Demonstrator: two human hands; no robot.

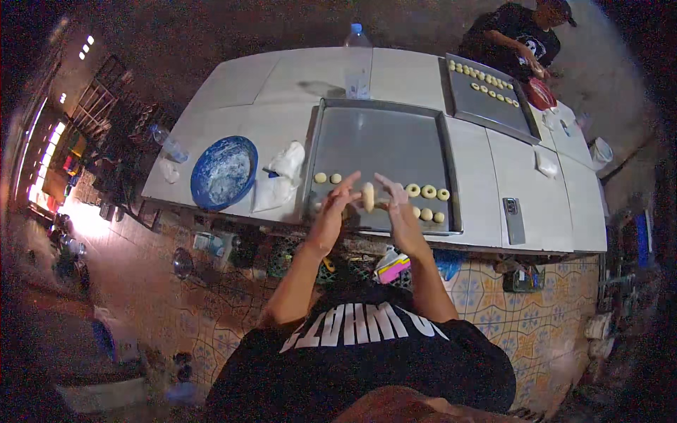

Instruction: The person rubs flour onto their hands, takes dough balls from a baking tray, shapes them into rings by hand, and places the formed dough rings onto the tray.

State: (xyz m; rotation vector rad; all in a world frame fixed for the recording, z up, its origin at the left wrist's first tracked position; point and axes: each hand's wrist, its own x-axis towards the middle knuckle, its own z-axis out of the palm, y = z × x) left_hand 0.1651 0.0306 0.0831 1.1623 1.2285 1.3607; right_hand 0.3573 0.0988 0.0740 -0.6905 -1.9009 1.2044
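Note:
My left hand (336,204) and my right hand (397,203) are raised together over the near edge of a large metal baking tray (381,141). Between their fingers they hold a small pale piece of dough (368,196), standing upright. On the tray lie several shaped dough rings (428,191) at the near right and two small dough pieces (321,178) at the near left. Most of the tray is bare metal.
A blue bowl dusted with flour (226,171) and a white cloth (283,176) lie left of the tray on the white table (233,92). A water bottle (357,60) stands behind. A phone (513,220) lies right. Another person (518,39) works at a second tray (490,95).

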